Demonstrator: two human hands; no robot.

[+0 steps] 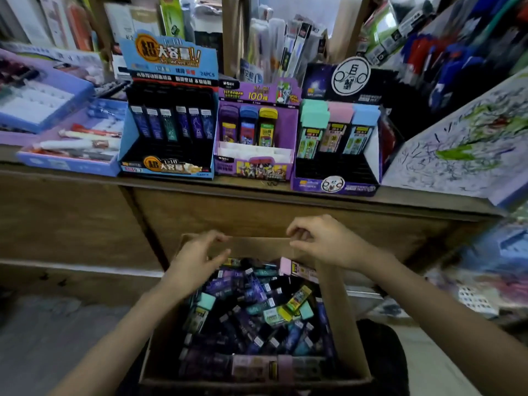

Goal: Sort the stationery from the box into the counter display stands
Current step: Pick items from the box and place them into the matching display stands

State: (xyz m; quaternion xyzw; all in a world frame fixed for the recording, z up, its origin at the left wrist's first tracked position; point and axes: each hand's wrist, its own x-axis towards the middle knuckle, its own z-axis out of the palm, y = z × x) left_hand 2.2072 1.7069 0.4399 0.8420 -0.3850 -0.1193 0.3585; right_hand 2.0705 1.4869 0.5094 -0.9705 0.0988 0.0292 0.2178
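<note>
We find the lead cases (251,310) heaped loose in the cardboard box (257,246), below the display stands (168,124) on the table (414,200). The left hand (197,258) hovers spread and empty. The right hand (328,241) curls at the box's far rim, but we cannot tell its grip. We judge the cases light, rigid and slick: pinch across the long sides.

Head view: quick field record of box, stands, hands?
box: open cardboard, full of small cases
blue stand: six dark cases, back row
middle stand: three cases, purple, blue, yellow
right stand: three cases, mint, pink, blue caps
left hand: over box contents, fingers loosely curved, nothing held
right hand: at box's far rim, grip unclear
</note>
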